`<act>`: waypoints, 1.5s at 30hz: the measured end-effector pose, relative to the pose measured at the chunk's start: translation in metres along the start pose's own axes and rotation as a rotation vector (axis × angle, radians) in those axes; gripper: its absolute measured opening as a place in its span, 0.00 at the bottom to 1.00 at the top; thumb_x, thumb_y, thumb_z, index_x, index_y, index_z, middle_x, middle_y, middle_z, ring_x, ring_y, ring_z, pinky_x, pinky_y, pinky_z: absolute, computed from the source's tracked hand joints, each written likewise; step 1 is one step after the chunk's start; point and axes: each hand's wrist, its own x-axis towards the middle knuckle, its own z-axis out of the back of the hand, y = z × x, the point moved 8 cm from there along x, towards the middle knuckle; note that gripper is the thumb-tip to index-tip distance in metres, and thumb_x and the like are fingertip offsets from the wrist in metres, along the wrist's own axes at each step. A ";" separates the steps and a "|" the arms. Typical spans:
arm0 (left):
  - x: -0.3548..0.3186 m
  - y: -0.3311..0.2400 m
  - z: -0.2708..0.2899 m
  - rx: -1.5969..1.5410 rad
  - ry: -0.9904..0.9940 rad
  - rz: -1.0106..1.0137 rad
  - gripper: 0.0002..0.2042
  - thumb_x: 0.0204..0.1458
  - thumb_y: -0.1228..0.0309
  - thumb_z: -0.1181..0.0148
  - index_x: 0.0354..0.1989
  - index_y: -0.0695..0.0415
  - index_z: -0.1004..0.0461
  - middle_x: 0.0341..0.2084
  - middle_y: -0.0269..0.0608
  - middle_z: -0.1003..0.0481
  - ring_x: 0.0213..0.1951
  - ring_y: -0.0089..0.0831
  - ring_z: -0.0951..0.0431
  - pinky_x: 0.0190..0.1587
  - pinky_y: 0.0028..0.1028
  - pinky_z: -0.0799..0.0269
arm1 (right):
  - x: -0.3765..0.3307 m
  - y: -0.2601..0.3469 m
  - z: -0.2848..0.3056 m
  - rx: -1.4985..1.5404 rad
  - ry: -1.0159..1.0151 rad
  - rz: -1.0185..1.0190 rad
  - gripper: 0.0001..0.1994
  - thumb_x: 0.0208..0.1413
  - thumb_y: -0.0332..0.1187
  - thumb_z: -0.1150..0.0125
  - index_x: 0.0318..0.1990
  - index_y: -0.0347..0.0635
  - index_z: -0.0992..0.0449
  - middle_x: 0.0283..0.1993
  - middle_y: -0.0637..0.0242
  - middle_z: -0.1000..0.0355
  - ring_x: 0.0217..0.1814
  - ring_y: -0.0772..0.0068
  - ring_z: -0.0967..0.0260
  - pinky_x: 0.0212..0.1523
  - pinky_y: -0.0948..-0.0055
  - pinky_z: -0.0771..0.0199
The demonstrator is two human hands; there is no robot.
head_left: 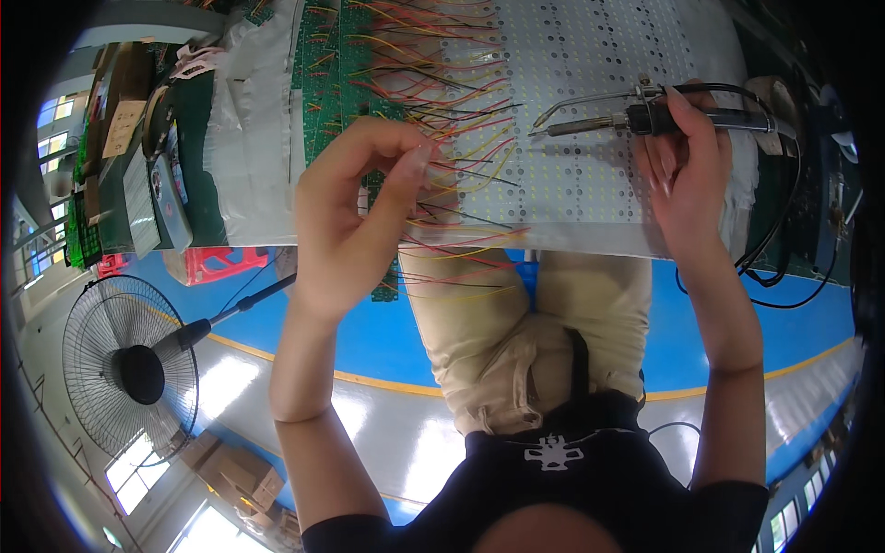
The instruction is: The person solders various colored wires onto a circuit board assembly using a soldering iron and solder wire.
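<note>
In my right hand [687, 175] is a soldering iron [650, 120] with a thin curved metal feed tube [590, 99] clamped along it. Its tip points left, over a pale panel [590, 189] covered with rows of small yellowish marks and round holes. My left hand [350, 217] is closed, thumb and forefinger pinched at a red wire [441, 147] among many thin leads. These red, yellow and black wires [479, 170] fan out rightward from green circuit boards [323, 88] onto the panel. The left hand covers part of the boards and wire roots.
Black cables [784, 230] run from the iron around the table's right edge. A phone [172, 198] lies at the left end, beside cardboard boxes [124, 115]. A pink-red plastic stool [217, 264] and a standing fan [134, 373] are at the left. My lap lies under the front edge.
</note>
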 end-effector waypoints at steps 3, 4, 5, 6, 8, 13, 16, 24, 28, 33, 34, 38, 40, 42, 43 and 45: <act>0.004 -0.014 -0.013 0.291 0.096 -0.182 0.03 0.50 0.79 0.48 0.33 0.61 0.31 0.26 0.37 0.29 0.25 0.23 0.32 0.32 0.23 0.37 | 0.000 0.000 -0.001 -0.005 0.014 0.000 0.07 0.53 0.32 0.48 0.28 0.40 0.37 0.08 0.75 0.52 0.06 0.84 0.60 0.10 0.80 0.56; 0.004 -0.023 -0.024 0.531 0.174 -0.257 0.04 0.49 0.80 0.48 0.33 0.61 0.32 0.25 0.35 0.30 0.24 0.24 0.34 0.32 0.25 0.40 | 0.000 0.000 -0.001 -0.012 0.014 0.002 0.07 0.53 0.32 0.47 0.28 0.40 0.37 0.08 0.75 0.52 0.06 0.84 0.60 0.10 0.80 0.56; 0.003 -0.026 -0.035 0.771 0.253 -0.332 0.04 0.49 0.81 0.49 0.33 0.60 0.32 0.24 0.33 0.31 0.23 0.25 0.36 0.32 0.26 0.43 | 0.000 0.000 0.000 -0.018 0.014 0.003 0.07 0.53 0.32 0.47 0.28 0.40 0.37 0.08 0.74 0.51 0.06 0.84 0.59 0.10 0.80 0.56; 0.003 -0.022 -0.037 0.767 0.253 -0.327 0.04 0.49 0.81 0.49 0.33 0.60 0.32 0.24 0.33 0.31 0.23 0.25 0.36 0.32 0.26 0.43 | -0.001 0.000 -0.001 -0.022 0.013 -0.002 0.07 0.53 0.32 0.47 0.28 0.40 0.37 0.08 0.74 0.51 0.06 0.84 0.59 0.10 0.80 0.56; 0.001 -0.020 -0.048 0.927 0.261 -0.482 0.05 0.45 0.81 0.48 0.30 0.58 0.33 0.24 0.36 0.32 0.20 0.33 0.39 0.30 0.29 0.47 | -0.001 0.000 -0.001 -0.032 0.007 0.002 0.07 0.53 0.31 0.47 0.28 0.40 0.37 0.08 0.74 0.51 0.06 0.84 0.59 0.10 0.80 0.56; 0.005 -0.008 -0.059 1.036 0.308 -0.505 0.06 0.44 0.80 0.46 0.30 0.57 0.34 0.23 0.38 0.32 0.21 0.37 0.38 0.30 0.30 0.46 | -0.001 0.002 -0.001 -0.044 -0.001 0.015 0.07 0.52 0.31 0.47 0.29 0.39 0.36 0.07 0.74 0.51 0.05 0.83 0.60 0.09 0.80 0.56; 0.006 -0.002 -0.060 1.041 0.333 -0.499 0.07 0.44 0.80 0.46 0.30 0.57 0.34 0.23 0.37 0.33 0.22 0.37 0.36 0.30 0.30 0.45 | 0.000 0.002 -0.001 -0.056 -0.002 0.010 0.07 0.52 0.31 0.47 0.29 0.38 0.36 0.07 0.73 0.51 0.05 0.83 0.60 0.09 0.80 0.56; 0.007 0.004 -0.060 0.996 0.337 -0.548 0.12 0.33 0.79 0.46 0.30 0.58 0.36 0.23 0.38 0.34 0.22 0.35 0.31 0.32 0.29 0.43 | 0.000 0.001 0.003 -0.079 -0.025 0.004 0.08 0.52 0.32 0.47 0.28 0.37 0.35 0.06 0.73 0.52 0.05 0.82 0.61 0.09 0.79 0.56; 0.008 0.005 -0.058 0.936 0.316 -0.525 0.07 0.44 0.82 0.47 0.30 0.59 0.34 0.24 0.38 0.31 0.20 0.36 0.36 0.28 0.29 0.45 | -0.001 0.001 0.000 -0.076 0.011 0.015 0.07 0.52 0.31 0.47 0.28 0.37 0.35 0.06 0.73 0.51 0.05 0.83 0.60 0.10 0.80 0.55; 0.009 0.004 -0.061 0.952 0.339 -0.524 0.07 0.43 0.83 0.47 0.30 0.59 0.34 0.23 0.38 0.31 0.20 0.36 0.36 0.26 0.29 0.45 | -0.003 0.001 -0.002 -0.090 0.057 0.027 0.06 0.51 0.30 0.46 0.28 0.37 0.34 0.07 0.73 0.50 0.05 0.83 0.59 0.10 0.80 0.55; 0.009 0.005 -0.062 0.965 0.347 -0.521 0.07 0.43 0.83 0.48 0.30 0.59 0.34 0.23 0.38 0.31 0.20 0.37 0.36 0.26 0.29 0.45 | -0.004 0.002 -0.003 -0.113 0.044 0.044 0.06 0.51 0.29 0.46 0.29 0.37 0.34 0.07 0.73 0.50 0.05 0.83 0.59 0.10 0.80 0.55; 0.009 0.007 -0.060 0.980 0.352 -0.530 0.07 0.43 0.83 0.48 0.30 0.59 0.35 0.24 0.39 0.31 0.20 0.37 0.36 0.26 0.30 0.44 | -0.005 0.000 -0.004 -0.159 0.041 0.050 0.06 0.51 0.29 0.46 0.29 0.37 0.34 0.07 0.74 0.49 0.06 0.84 0.58 0.11 0.80 0.55; 0.009 0.006 -0.061 0.962 0.346 -0.532 0.07 0.44 0.83 0.48 0.30 0.59 0.35 0.24 0.39 0.31 0.20 0.37 0.35 0.26 0.30 0.44 | -0.005 0.002 -0.004 -0.159 0.042 0.051 0.06 0.51 0.29 0.46 0.29 0.37 0.33 0.07 0.74 0.49 0.06 0.84 0.58 0.11 0.80 0.55; 0.009 0.007 -0.061 0.944 0.341 -0.531 0.06 0.44 0.83 0.49 0.30 0.59 0.35 0.24 0.39 0.31 0.21 0.37 0.35 0.26 0.30 0.44 | -0.006 0.003 -0.004 -0.159 0.045 0.050 0.05 0.51 0.29 0.46 0.29 0.37 0.33 0.07 0.74 0.49 0.07 0.84 0.58 0.11 0.80 0.55; 0.009 0.007 -0.060 0.931 0.324 -0.546 0.07 0.44 0.83 0.49 0.30 0.60 0.35 0.24 0.39 0.31 0.21 0.37 0.34 0.26 0.30 0.44 | -0.006 0.003 -0.004 -0.168 0.042 0.053 0.05 0.51 0.29 0.46 0.29 0.37 0.33 0.07 0.74 0.49 0.07 0.85 0.58 0.11 0.80 0.55; 0.008 0.006 -0.059 0.918 0.307 -0.559 0.07 0.44 0.83 0.49 0.30 0.60 0.35 0.24 0.40 0.31 0.21 0.37 0.34 0.27 0.30 0.44 | -0.006 0.003 -0.005 -0.178 0.039 0.056 0.05 0.51 0.29 0.46 0.29 0.37 0.33 0.08 0.74 0.49 0.07 0.85 0.58 0.11 0.80 0.54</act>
